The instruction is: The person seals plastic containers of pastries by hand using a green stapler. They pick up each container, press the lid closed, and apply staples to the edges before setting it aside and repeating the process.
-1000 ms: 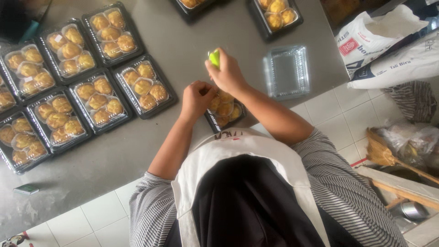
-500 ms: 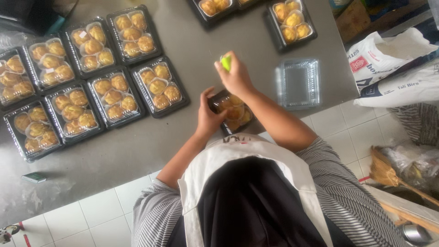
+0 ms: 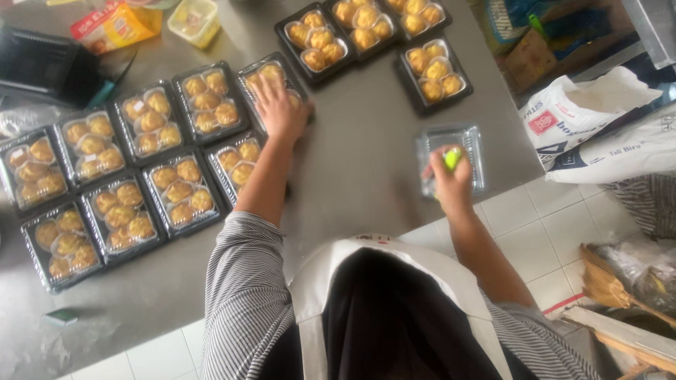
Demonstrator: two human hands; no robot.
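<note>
Pastry trays (image 3: 151,165) in black plastic crowd the steel bench (image 3: 366,127); my left hand (image 3: 280,105) lies flat and open on one lidded tray (image 3: 271,77), while my right hand (image 3: 451,179) grips a small green object (image 3: 452,158) over an empty clear tray (image 3: 451,151).

head view, steeply downward, over table (image 3: 366,162)

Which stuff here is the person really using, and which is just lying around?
In use:
left hand pressing on a closed pastry tray
right hand holding a small green thing, too small to identify
clear plastic lid under that hand
rows of filled pastry trays

Just lying about:
orange packet
yellow tub
white sacks
broom
</note>
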